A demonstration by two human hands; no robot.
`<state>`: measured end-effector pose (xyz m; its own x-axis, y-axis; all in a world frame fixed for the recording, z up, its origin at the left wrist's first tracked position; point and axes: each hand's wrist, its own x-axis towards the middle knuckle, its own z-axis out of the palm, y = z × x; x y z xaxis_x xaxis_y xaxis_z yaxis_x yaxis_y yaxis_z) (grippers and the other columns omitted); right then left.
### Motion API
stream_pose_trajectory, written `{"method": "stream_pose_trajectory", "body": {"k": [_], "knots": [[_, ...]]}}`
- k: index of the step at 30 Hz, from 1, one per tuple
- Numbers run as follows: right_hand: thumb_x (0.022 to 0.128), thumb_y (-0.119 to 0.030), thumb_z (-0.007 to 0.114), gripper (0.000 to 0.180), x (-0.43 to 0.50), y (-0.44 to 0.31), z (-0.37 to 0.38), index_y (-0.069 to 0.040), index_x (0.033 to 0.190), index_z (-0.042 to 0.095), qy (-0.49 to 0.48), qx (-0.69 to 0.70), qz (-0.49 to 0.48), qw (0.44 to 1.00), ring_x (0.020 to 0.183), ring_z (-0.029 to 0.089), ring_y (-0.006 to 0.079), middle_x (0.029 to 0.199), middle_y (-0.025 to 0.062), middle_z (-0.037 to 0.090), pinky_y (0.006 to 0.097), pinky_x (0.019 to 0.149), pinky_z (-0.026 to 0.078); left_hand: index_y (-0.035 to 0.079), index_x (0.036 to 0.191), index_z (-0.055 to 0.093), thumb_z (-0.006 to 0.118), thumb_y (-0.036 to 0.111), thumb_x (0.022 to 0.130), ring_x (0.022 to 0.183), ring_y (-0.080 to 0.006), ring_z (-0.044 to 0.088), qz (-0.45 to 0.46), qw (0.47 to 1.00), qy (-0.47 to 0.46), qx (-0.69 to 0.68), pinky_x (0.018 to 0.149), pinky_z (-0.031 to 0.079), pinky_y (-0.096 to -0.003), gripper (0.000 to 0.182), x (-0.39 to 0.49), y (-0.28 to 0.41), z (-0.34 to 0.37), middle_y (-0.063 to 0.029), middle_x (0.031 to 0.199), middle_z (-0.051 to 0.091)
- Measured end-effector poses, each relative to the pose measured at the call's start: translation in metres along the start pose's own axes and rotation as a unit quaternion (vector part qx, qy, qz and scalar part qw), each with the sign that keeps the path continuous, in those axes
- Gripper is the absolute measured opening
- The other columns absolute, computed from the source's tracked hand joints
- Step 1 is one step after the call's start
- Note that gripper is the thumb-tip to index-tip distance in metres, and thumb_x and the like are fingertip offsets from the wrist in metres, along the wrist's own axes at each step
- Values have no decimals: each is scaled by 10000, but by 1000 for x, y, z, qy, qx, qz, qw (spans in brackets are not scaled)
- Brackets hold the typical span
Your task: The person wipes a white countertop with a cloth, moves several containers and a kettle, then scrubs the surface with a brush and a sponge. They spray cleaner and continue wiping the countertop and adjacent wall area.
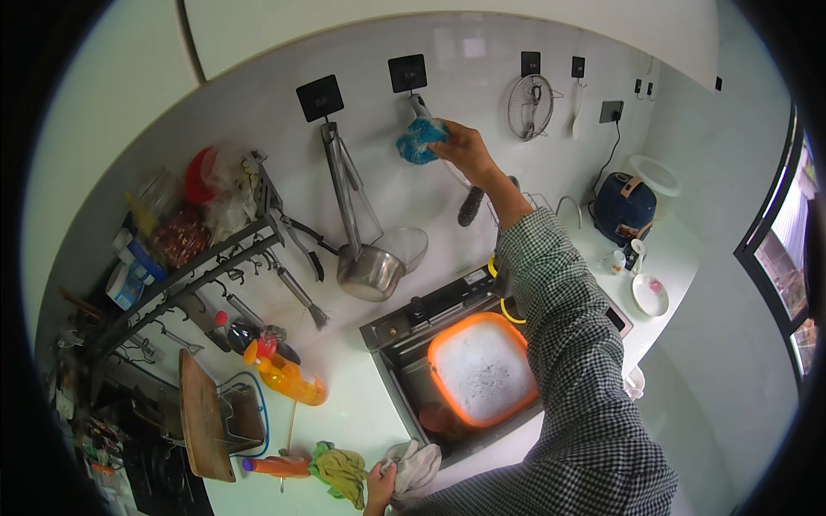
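Observation:
High against the tiled wall, my right hand grips a blue mesh scrubber between thumb and fingers. The scrubber covers part of a grey handle hanging from a black wall hook. Below my wrist, a brush with dark bristles hangs partly hidden. My left hand holds a pale grey cloth at the sink's front left corner. Beside that cloth lies a yellow-green cloth. An orange basin full of white suds sits in the dark sink, partly behind my checked sleeve.
A steel saucepan and a wire strainer hang on the wall. Left are an orange pump bottle, a wooden cutting board and a utensil rack. A dark blue appliance and a dish stand right.

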<state>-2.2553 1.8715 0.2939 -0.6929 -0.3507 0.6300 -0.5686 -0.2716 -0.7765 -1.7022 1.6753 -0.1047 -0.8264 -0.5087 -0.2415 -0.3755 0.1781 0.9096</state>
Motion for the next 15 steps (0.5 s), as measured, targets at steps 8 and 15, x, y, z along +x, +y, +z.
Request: {"method": "stream_pose_trajectory", "body": {"k": [8, 15], "knots": [[752, -194, 788, 592, -4, -1, 17, -167, 1303, 572, 24, -472, -129, 872, 1133, 542, 338, 1288, 157, 569, 425, 948, 488, 39, 934, 632, 716, 196, 753, 879, -341, 566, 220, 959, 27, 178, 781, 459, -441, 254, 13, 14, -3, -160, 899, 597], [838, -335, 686, 643, 16, 34, 17, -136, 1398, 439, 71, -264, 122, 954, 1151, 508, 409, 1302, 237, 515, 492, 902, 479, 30, 1259, 512, 708, 76, 772, 1060, -335, 536, 318, 940, 4, 121, 885, 471, -412, 526, 105, 196, 8, -201, 1180, 536]]}}
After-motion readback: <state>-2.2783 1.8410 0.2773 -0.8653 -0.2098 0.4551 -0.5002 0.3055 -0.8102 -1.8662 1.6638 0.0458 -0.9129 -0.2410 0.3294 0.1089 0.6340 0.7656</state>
